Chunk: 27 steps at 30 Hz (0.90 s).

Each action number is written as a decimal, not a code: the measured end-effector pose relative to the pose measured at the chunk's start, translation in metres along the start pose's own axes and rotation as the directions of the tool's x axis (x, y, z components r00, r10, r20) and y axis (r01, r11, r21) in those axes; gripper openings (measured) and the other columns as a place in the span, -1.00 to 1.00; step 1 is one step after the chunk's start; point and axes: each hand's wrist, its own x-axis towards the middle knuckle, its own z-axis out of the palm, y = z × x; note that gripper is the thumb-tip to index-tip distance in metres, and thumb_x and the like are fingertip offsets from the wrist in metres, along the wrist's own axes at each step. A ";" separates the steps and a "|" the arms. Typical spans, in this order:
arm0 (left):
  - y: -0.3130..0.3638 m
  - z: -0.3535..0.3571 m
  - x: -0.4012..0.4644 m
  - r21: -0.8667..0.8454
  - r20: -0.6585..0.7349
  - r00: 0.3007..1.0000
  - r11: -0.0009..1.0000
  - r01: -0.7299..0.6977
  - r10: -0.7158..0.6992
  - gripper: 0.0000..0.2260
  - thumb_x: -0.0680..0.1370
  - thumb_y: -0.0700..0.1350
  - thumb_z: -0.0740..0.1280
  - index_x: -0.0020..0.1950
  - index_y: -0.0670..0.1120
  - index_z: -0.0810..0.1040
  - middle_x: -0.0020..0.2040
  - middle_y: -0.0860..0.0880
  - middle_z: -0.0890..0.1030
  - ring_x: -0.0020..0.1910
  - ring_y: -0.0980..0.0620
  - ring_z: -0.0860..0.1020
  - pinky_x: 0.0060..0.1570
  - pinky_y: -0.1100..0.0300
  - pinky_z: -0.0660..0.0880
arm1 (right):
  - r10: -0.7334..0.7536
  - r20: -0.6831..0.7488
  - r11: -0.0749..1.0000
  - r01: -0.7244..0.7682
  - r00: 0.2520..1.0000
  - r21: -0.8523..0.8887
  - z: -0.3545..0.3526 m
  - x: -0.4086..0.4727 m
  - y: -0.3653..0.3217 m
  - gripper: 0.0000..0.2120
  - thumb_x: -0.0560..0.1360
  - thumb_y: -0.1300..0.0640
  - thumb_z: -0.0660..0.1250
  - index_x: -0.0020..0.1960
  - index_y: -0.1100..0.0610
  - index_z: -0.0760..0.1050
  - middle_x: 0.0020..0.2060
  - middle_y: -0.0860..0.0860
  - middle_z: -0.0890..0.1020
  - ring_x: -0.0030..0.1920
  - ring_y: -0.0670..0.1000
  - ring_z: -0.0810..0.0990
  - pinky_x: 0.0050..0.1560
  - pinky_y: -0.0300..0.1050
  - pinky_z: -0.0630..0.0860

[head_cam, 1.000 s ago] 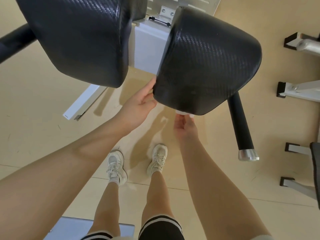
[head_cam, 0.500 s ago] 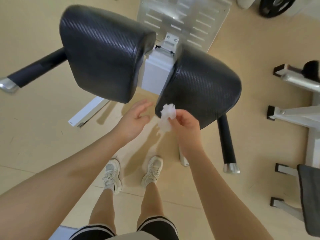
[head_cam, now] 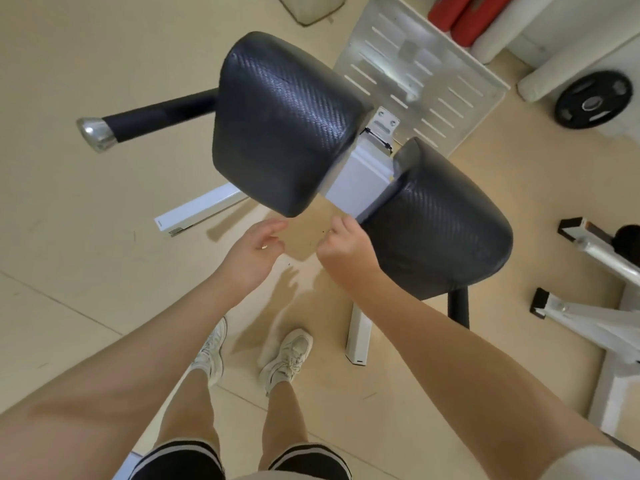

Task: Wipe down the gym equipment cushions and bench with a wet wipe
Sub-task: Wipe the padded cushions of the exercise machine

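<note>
Two hands hang in front of me below the pads. My left hand [head_cam: 254, 252] is held loose, fingers relaxed and slightly spread, palm turned inward, holding nothing, and there is a small glint on one finger that I cannot make out. My right hand [head_cam: 346, 245] is curled into a fist, knuckles up, its far edge just beside the right cushion [head_cam: 440, 230]. I cannot tell whether the wet wipe is bunched inside that fist; none of it shows. Between the hands there is only a gap and the floor [head_cam: 86, 220] beneath.

Just beyond the left hand sits the left cushion [head_cam: 284, 126], black and textured, apart from my fingers. A white frame block [head_cam: 360, 181] joins the two cushions beyond the right hand. A black handle with a chrome cap [head_cam: 95, 133] sticks out well to the left of the left hand. Past the cushions lies a slotted white footplate [head_cam: 426, 74]. Further right of the right hand rests a black weight plate [head_cam: 594, 100]. Below the hands stand my white sneakers [head_cam: 289, 358].
</note>
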 end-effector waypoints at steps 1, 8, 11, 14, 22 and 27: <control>-0.002 -0.003 0.001 -0.015 -0.005 1.000 1.000 0.020 -0.020 -0.68 0.57 -0.24 0.18 0.30 -0.03 0.45 0.31 0.09 0.37 0.12 0.15 0.43 0.19 0.29 0.28 | 0.109 0.014 0.986 -0.110 0.994 0.128 0.000 0.005 -0.007 -0.65 0.22 0.53 0.21 -0.59 0.16 0.33 -0.64 0.04 0.27 -0.50 0.01 0.33 -0.27 -0.19 0.12; 0.001 -0.032 0.029 -0.179 0.003 0.989 0.973 0.148 -0.149 -0.56 0.59 -0.19 0.16 0.45 0.05 0.24 0.42 0.07 0.33 0.37 0.04 0.33 0.40 0.02 0.25 | 0.844 0.510 -0.311 -0.626 0.164 0.715 -0.003 0.046 -0.024 -0.76 0.54 0.28 0.20 0.19 0.28 0.45 0.01 0.14 0.56 -0.06 0.06 0.56 -0.10 -0.26 0.49; 0.010 -0.043 0.045 -0.254 0.069 0.979 0.946 0.201 -0.190 -0.51 0.60 -0.22 0.12 0.50 0.04 0.13 0.48 0.08 0.23 0.42 0.06 0.26 0.40 0.10 0.24 | 0.829 0.553 -0.453 -0.484 0.079 0.748 0.009 0.069 -0.035 -0.92 0.55 0.30 0.18 -0.10 0.19 0.41 -0.28 0.07 0.48 -0.37 -0.04 0.45 -0.33 -0.23 0.48; 0.017 -0.053 0.054 -0.165 0.148 0.970 0.962 0.215 -0.192 -0.53 0.60 -0.21 0.11 0.49 0.04 0.16 0.49 0.09 0.20 0.43 0.04 0.25 0.41 0.10 0.23 | 0.888 0.446 -0.251 -0.699 0.108 0.670 0.019 0.068 -0.043 -0.73 0.56 0.26 0.14 -0.30 0.07 0.32 -0.41 -0.08 0.38 -0.41 -0.14 0.35 -0.28 -0.24 0.37; 0.052 -0.054 0.017 0.206 0.457 0.876 0.976 0.067 -0.157 -0.71 0.59 -0.03 0.19 0.31 0.03 0.39 0.28 0.02 0.48 0.26 0.03 0.44 0.30 0.07 0.36 | 0.703 0.651 -0.445 -0.537 0.286 0.716 -0.043 0.007 -0.077 -0.85 0.48 0.29 0.24 -0.12 0.40 0.49 -0.27 0.14 0.48 -0.24 0.05 0.45 -0.17 -0.14 0.46; 0.085 -0.015 -0.026 0.306 0.624 0.774 0.944 -0.121 -0.103 -0.83 0.54 -0.10 0.31 0.13 -0.03 0.50 -0.03 -0.01 0.58 -0.06 0.07 0.55 0.06 0.21 0.47 | 0.745 0.587 -0.508 -0.300 0.316 0.807 -0.098 -0.056 -0.084 -0.87 0.55 0.22 0.23 -0.07 0.27 0.51 -0.26 0.15 0.50 -0.26 0.01 0.48 -0.26 -0.22 0.43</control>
